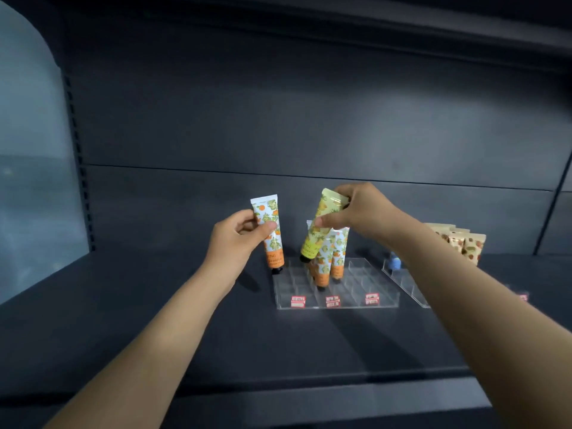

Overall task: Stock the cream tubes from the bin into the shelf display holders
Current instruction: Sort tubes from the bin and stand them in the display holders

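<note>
The left hand [244, 235] pinches an orange tube [268, 230] between thumb and fingers. The tube is upright with its cap down, at ten o'clock from the clear holder [371, 283] on the shelf [154, 305]. The right hand [356, 212] grips a yellow tube [322, 224] near its flat end, tilted, cap toward seven o'clock, over the holder's back rows. A few standing tubes [338, 255] are in the holder. Packets [467, 243] stand at three o'clock.

**Dark shelving bay, dim light**

A matte charcoal metal shelf board [123, 320] runs below a dark grey back panel [278, 119] with one horizontal seam. A slotted black upright [79, 156] edges it left; beyond, a pale bluish blurred surface [28, 150], possibly a wall.
</note>
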A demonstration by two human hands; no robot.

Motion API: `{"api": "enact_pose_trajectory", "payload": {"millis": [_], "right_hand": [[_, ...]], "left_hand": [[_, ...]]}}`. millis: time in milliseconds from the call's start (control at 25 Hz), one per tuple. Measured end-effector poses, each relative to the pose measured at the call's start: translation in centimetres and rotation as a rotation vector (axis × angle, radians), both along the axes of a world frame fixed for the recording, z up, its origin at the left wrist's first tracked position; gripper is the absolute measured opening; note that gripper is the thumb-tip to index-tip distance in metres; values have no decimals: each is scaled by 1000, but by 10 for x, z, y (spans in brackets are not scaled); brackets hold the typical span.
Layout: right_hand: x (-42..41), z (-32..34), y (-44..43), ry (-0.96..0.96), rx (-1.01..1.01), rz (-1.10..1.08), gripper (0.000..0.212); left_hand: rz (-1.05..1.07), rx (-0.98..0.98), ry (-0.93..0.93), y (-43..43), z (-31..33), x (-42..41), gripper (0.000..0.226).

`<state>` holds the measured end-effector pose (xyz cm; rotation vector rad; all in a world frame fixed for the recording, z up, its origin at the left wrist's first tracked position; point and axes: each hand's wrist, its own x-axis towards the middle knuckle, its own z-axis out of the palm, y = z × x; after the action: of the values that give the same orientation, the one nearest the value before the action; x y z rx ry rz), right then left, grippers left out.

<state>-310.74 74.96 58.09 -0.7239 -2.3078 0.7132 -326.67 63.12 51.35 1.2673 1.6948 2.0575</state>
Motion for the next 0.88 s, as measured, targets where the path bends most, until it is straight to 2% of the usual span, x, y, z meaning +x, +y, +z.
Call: {"api": "enact_pose_trajectory", "payload": {"millis": [320, 480, 600, 880], "right_hand": [[-85, 17, 48, -432, 343, -15, 30], [-114, 11, 70, -577, 412, 4, 26], [-126, 3, 79, -691, 441, 24, 32], [-127, 4, 78, -713, 377, 110, 25]], "left_hand": [[-28, -34, 63, 36, -1, -41, 13], [-22, -84, 153, 47, -9, -65, 10], [-16, -67, 123, 52, -11, -77, 11], [-39, -76, 127, 56, -18, -80, 15]]}}
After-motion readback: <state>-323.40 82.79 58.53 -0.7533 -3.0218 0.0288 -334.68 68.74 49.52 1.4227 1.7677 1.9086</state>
